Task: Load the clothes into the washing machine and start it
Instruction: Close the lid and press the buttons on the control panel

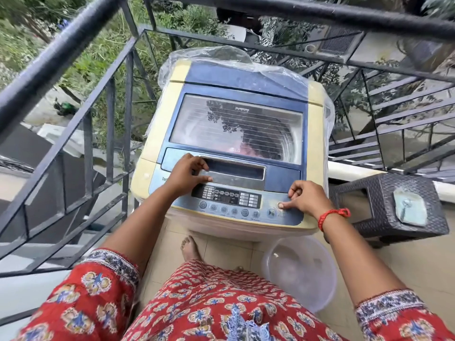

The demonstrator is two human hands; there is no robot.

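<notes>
Top-loading washing machine (236,143) seen from above, standing on a tiled balcony inside a dark metal railing (73,99). Its blue lid (242,94) is closed; through the ribbed transparent window (236,129) the drum is visible, with pinkish clothes (237,150) lying at its near edge. A clear plastic cover (209,54) is bunched over the rear of the cabinet.

The left hand (188,172) rests on the near left part of the lid, fingers bent and spread on the silver handle recess (234,172), thumb lying along the recess's lower edge; it grips nothing. The right hand (306,199) is loosely curled over the right end of the control panel (229,199), its extended finger touching a round button (280,206) just to the right of the play/pause button (271,212); it holds nothing. A red thread bracelet (332,216) circles the right wrist.

The machine thus lies directly ahead of both hands, the clothes beyond them under the window. A clear plastic tub (300,271) sits on the floor below the right forearm, near a bare foot (190,248). A dark woven stool (391,205) stands just to the right of the machine, a clear pouch (410,207) on its seat.
</notes>
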